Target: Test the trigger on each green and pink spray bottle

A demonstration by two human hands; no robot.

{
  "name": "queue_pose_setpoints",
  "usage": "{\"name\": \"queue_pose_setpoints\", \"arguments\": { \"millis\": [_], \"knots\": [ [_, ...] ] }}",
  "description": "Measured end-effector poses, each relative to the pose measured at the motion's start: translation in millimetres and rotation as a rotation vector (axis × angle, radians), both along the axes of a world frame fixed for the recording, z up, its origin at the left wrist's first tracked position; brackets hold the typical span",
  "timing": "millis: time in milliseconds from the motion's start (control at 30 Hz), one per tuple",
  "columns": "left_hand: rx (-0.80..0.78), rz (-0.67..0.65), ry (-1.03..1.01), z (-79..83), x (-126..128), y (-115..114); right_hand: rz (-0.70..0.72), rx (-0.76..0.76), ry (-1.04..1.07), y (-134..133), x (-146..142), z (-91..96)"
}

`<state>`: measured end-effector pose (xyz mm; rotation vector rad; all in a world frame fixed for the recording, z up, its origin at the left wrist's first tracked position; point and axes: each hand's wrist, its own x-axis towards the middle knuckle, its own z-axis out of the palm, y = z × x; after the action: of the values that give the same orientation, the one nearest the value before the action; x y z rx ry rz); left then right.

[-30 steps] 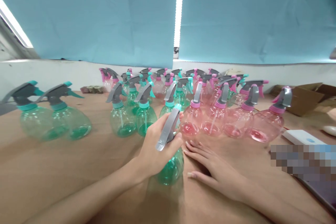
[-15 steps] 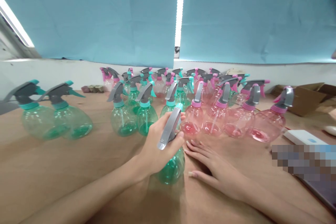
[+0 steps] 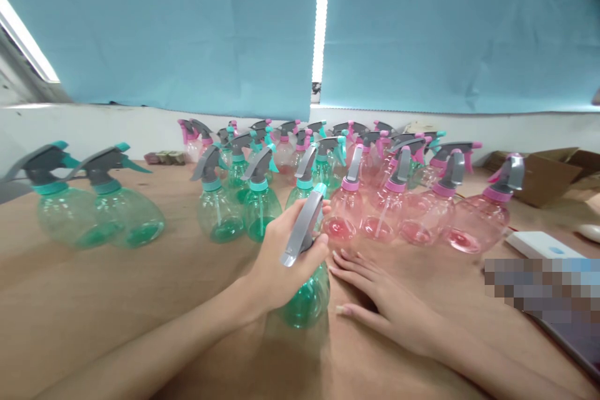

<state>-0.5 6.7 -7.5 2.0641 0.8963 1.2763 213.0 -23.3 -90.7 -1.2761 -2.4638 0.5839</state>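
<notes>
My left hand [image 3: 276, 262] is wrapped round the neck of a green spray bottle [image 3: 305, 300] with a grey and teal trigger head. The bottle stands upright on the table, its neck and trigger hidden by my fingers. Just right of it, my right hand [image 3: 379, 290] lies palm down on the table, fingers stretched and slightly apart, holding nothing. Beyond my hands is a row of pink spray bottles [image 3: 379, 219] on the right and green spray bottles [image 3: 221, 215] on the left, each with a little dip tube showing inside.
Two more green spray bottles [image 3: 134, 215] stand at the left. Many others crowd the back, along the white wall [image 3: 94, 128]. To the right are an opened cardboard box [image 3: 546, 178], a white box [image 3: 539, 244] and a pixelated flat object [image 3: 539, 290] at the wooden table's [image 3: 187, 306] side.
</notes>
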Motion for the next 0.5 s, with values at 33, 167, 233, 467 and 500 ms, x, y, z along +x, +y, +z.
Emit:
{"name": "queue_pose_setpoints", "arguments": {
  "millis": [33,167,233,467,500],
  "knots": [
    [-0.001,-0.005,-0.005,0.1,0.1,0.0,0.001,0.001,0.002,-0.1,0.0,-0.1],
    [0.0,-0.01,-0.022,-0.2,0.1,0.4,0.003,-0.006,-0.017,0.4,0.3,-0.9],
    [-0.001,-0.009,-0.019,-0.7,-0.1,0.6,0.0,-0.012,-0.036,0.6,0.4,-1.1],
    [-0.035,-0.005,-0.021,0.6,0.7,-1.6,0.006,-0.009,-0.028,0.9,0.8,-0.8],
    [-0.041,-0.003,-0.019,1.3,0.9,-1.9,0.009,-0.007,-0.026,0.9,0.9,-0.8]
  ]
}}
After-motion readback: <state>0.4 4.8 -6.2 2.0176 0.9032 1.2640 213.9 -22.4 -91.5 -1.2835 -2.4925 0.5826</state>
